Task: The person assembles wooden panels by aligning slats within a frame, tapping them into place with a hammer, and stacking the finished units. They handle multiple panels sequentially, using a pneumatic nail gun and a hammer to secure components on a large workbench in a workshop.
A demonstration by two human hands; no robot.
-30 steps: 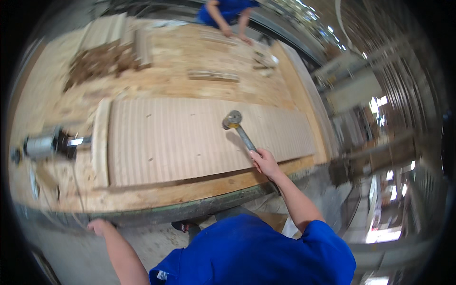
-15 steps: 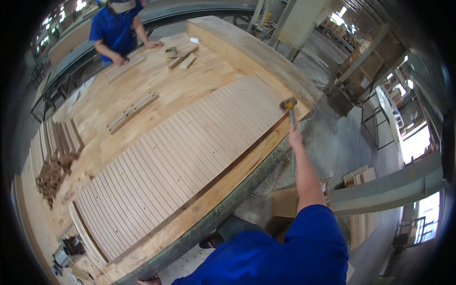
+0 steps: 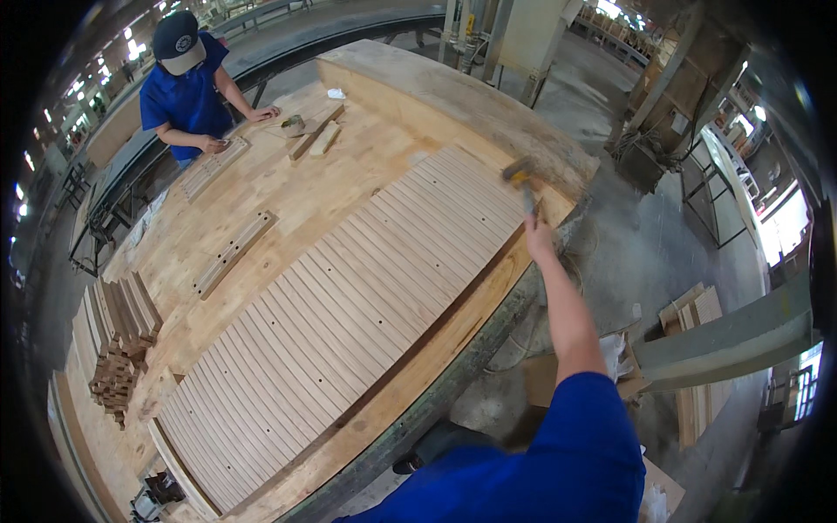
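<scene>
In my right hand (image 3: 540, 239) is the handle of a mallet (image 3: 517, 173) with a dark and yellow head, slightly blurred. The fingers are wrapped round the handle. The mallet head is over the far right end of a long slatted wooden panel (image 3: 344, 309), near the bench's raised end board. The panel is made of many narrow pale strips side by side, dotted with small dark holes. A curved wooden rail (image 3: 181, 466) lies along its near left end. My left hand is out of view.
Stacked wooden slats (image 3: 113, 349) lie left on the workbench (image 3: 296, 196). Beyond the panel are a drilled bar (image 3: 235, 253) and a tape roll (image 3: 293, 126). Across the bench, a co-worker (image 3: 187, 91) handles another piece. A grey metal beam (image 3: 724, 340) stands at right.
The mallet has swung a little leftward and up, with my right hand still round it. My left hand has gone out of the lower edge. The whole view has shifted slightly.
</scene>
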